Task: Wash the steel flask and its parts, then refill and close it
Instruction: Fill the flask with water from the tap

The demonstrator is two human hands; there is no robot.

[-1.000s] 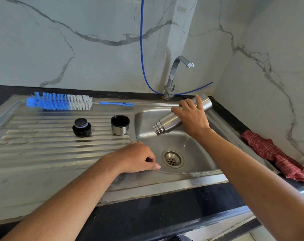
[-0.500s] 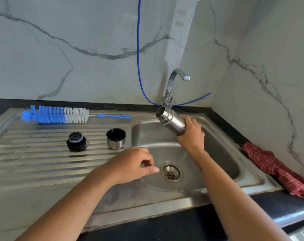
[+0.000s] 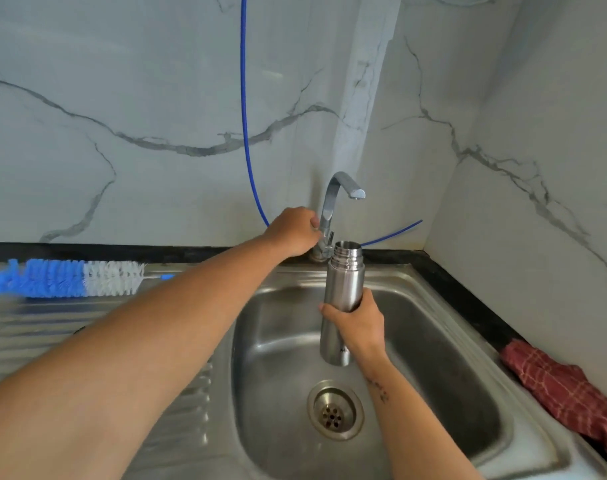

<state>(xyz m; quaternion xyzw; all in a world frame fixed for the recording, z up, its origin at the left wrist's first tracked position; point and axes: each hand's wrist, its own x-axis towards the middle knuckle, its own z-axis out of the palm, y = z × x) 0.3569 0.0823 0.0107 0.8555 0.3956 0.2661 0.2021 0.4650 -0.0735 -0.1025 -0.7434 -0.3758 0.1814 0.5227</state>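
At the stainless steel sink basin (image 3: 433,341), set in a ribbed steel draining board (image 3: 35,327) under a white marble-veined wall (image 3: 122,98), you are at the filling step: getting water into the flask, whether for a rinse or the refill cannot be told.

Your left hand (image 3: 293,232) reaches to the far side and curls round the base of the curved chrome tap (image 3: 333,202), where the lever appears to be; the fingertips are hidden behind the metal, so how firmly they grip cannot be told. No water runs from the spout.

Your right hand (image 3: 359,323) wraps its fingers round the lower body of the tall brushed-steel flask (image 3: 343,282) and holds it upright above the basin, open threaded mouth up, just below the spout and slightly to its left.

A red checked cloth (image 3: 569,393) lies on the dark table edge at the right. A blue-and-white bristled bottle brush (image 3: 63,277) rests on the far left of the draining board. A thin blue hose (image 3: 245,133) hangs down the wall behind the tap. The round steel drain strainer (image 3: 335,410) sits near you in the basin floor.

Your next move, by the look of it, calls for opening the tap with the left hand while you shift the mouth of the flask squarely under the spout and keep it upright, so the stream goes in rather than down the outside.
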